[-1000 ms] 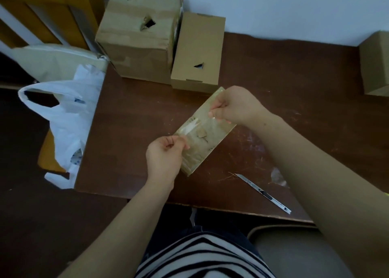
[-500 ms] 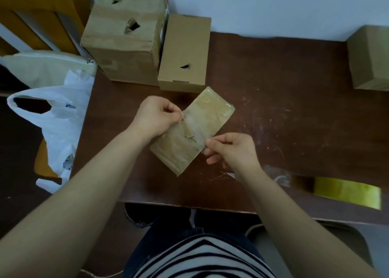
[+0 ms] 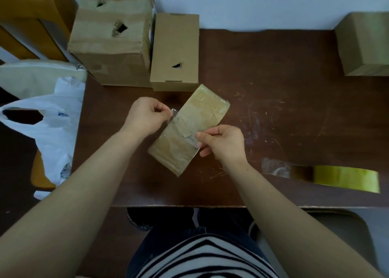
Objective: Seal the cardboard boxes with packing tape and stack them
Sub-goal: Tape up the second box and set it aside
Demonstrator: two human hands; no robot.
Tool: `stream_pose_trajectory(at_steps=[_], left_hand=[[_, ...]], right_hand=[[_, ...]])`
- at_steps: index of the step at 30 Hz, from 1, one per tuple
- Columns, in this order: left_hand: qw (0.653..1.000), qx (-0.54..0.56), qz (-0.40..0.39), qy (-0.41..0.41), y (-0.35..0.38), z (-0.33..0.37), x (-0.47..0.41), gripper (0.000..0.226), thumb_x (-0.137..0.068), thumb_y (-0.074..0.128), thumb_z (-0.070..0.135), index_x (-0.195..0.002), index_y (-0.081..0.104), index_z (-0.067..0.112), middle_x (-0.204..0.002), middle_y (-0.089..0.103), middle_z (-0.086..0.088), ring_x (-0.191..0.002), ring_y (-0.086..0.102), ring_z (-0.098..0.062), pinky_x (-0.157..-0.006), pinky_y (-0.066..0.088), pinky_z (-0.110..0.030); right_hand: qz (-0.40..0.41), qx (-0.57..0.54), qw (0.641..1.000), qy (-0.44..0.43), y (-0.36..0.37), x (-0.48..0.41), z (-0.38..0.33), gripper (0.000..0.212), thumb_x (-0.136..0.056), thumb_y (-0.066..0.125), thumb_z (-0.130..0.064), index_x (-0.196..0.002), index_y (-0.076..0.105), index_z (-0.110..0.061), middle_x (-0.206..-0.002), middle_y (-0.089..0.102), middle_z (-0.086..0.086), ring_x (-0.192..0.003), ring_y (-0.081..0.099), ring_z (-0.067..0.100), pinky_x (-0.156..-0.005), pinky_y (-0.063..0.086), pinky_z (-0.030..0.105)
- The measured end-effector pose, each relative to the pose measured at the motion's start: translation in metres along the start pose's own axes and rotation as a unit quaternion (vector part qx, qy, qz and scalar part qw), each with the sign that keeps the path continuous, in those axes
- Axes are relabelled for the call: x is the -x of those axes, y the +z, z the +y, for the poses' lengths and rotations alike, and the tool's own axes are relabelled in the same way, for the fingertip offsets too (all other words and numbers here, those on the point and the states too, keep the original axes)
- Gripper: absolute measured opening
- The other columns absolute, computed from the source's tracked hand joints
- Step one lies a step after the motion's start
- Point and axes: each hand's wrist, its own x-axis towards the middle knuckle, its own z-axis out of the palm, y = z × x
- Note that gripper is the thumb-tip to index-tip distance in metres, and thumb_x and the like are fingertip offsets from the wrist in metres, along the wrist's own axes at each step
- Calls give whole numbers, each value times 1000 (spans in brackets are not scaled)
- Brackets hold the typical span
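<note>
My left hand point(image 3: 147, 115) and right hand point(image 3: 222, 144) pinch opposite ends of the tape strip point(image 3: 174, 114), pulling it taut across the cardboard box point(image 3: 203, 107).

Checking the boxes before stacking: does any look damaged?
Yes. The large taped box at the back left has two ragged holes torn in it, and the narrow box beside it has a small triangular puncture.

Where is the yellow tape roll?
In the head view, the tape roll lies on the table near its front edge, to the right of the right hand.
</note>
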Motion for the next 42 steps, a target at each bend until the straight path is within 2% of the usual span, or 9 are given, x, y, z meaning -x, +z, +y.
stream_pose_trajectory(at_steps=[13, 15, 16, 20, 25, 31, 34, 37, 42], left_hand=[[998, 5, -58, -14, 5, -8, -11, 14, -88, 66, 24, -74, 66, 25, -86, 66, 1, -72, 57, -11, -58, 43, -24], [997, -17, -69, -31, 7, -6, -10, 5, -90, 63, 21, -94, 65, 22, -103, 64, 0, -88, 58, -14, -75, 50, -30], [998, -29, -52, -27, 8, -6, -9, 18, -91, 62, 19, -109, 63, 21, -112, 61, 0, -100, 57, -16, -86, 49, -32], [979, -73, 123, 143, 17, -3, 16, 26, -96, 52, 17, -121, 60, 18, -119, 61, -1, -111, 57, -15, -92, 40, -22], [967, -164, 41, 190, 52, -15, 35, 54, -100, 42, 34, -148, 32, 13, -151, 38, -8, -136, 39, -22, -108, 33, -36], [961, -193, 47, 193, 53, -24, 28, 60, -98, 40, 40, -149, 27, 12, -140, 48, -12, -122, 50, -28, -91, 46, -41], [956, -209, 46, 202, 52, -25, 28, 60, -98, 42, 38, -149, 28, 10, -132, 53, -14, -112, 55, -29, -81, 49, -39], [954, -214, 40, 207, 51, -25, 29, 60, -98, 43, 39, -149, 27, 10, -129, 54, -15, -108, 56, -29, -78, 49, -39], [944, -260, 15, 203, 52, -26, 30, 88, -86, 34, 65, -152, 14, 9, -131, 47, -14, -112, 52, -27, -81, 47, -36]], right_hand=[[12, -2, 1000, -1, 6, 2, 3, 12, -82, 75, -18, -82, 64, -14, -62, 72, -1, -51, 68, 11, -39, 41, 17], [16, 0, 1000, -6, 6, 2, 4, 12, -82, 75, -18, -82, 64, -13, -61, 71, 0, -51, 67, 11, -41, 43, 18], [18, 1, 1000, -8, 7, 2, 5, 12, -82, 75, -18, -82, 64, -14, -61, 71, 0, -51, 67, 11, -42, 44, 18], [21, -8, 1000, -15, 8, 2, 6, 12, -81, 76, -17, -81, 64, -14, -62, 71, 1, -53, 68, 13, -45, 46, 20], [20, -2, 1000, -23, 12, 1, 7, 14, -82, 75, -20, -84, 63, -16, -63, 71, -1, -51, 67, 12, -44, 45, 22], [37, 87, 994, -58, 12, -1, 3, 35, -84, 72, -25, -105, 44, -26, -73, 69, -1, -52, 66, 11, -49, 50, 23], [41, 208, 973, -91, 13, -3, 1, 34, -86, 68, -31, -103, 39, -29, -81, 68, -2, -67, 67, 18, -67, 56, 37], [61, 289, 950, -102, 9, -5, 6, 38, -84, 68, -45, -100, 38, -28, -85, 66, -3, -75, 66, 19, -67, 53, 36], [27, 189, 977, -92, 1, -2, 30, 36, -82, 66, -53, -90, 46, -24, -80, 62, -2, -69, 61, 16, -61, 50, 35]])
